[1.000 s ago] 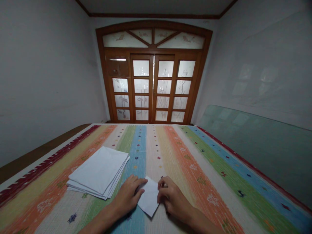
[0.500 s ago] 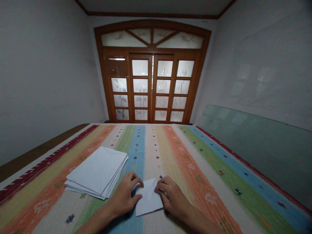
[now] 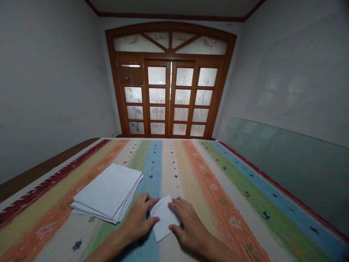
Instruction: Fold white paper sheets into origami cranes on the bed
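A small folded sheet of white paper (image 3: 164, 222) lies on the striped cloth in front of me, its top corner drawn to a point. My left hand (image 3: 139, 217) grips its left edge, thumb on top of the sheet and fingers curled beside it. From the other side my right hand (image 3: 191, 226) holds the right edge, with its fingertips pressed on the upper part and the thumb near the lower part. Fingers cover both side edges, and the underside of the paper is hidden. Left of my left hand sits a stack of white paper sheets (image 3: 110, 191).
A striped multicoloured tablecloth (image 3: 215, 182) covers the table. Its brown edge (image 3: 40, 165) shows at the left. Beyond stands a wooden door (image 3: 170, 98) with glass panes. A pale green panel (image 3: 286, 156) leans along the right wall.
The folded paper has turned slightly, and its top corner now looks more pointed. My right hand's fingers have spread further onto it. The left hand has hardly moved.
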Tool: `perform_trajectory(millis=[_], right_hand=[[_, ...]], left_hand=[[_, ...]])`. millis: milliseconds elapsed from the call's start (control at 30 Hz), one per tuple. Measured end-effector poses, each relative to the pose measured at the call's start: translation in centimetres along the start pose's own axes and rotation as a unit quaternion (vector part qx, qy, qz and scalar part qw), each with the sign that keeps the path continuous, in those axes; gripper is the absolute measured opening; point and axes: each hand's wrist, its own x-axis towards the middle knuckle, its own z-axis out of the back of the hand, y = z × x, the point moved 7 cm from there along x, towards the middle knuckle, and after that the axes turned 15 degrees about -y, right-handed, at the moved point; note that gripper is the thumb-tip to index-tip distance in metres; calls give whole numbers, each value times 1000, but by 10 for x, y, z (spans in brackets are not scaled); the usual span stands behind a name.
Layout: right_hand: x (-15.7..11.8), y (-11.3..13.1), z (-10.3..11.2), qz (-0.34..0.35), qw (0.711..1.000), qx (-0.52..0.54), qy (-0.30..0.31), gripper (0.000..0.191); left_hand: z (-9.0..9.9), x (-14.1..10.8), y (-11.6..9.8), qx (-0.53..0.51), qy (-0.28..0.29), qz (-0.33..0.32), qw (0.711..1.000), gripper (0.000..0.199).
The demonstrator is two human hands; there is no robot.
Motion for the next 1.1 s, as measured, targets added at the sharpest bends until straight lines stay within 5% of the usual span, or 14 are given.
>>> perform_trajectory(millis=[467,800,1100], right_hand=[[11,-10,5,-83,995,-45,-8,62],[10,-18,3,-66,997,-30,-28,62],[11,-18,7,-45,994,28,-91,42]], left_hand=[[-1,5,16,26,-23,21,999,42],[-3,5,19,21,-19,41,999,44],[-1,5,15,-8,-19,47,999,40]])
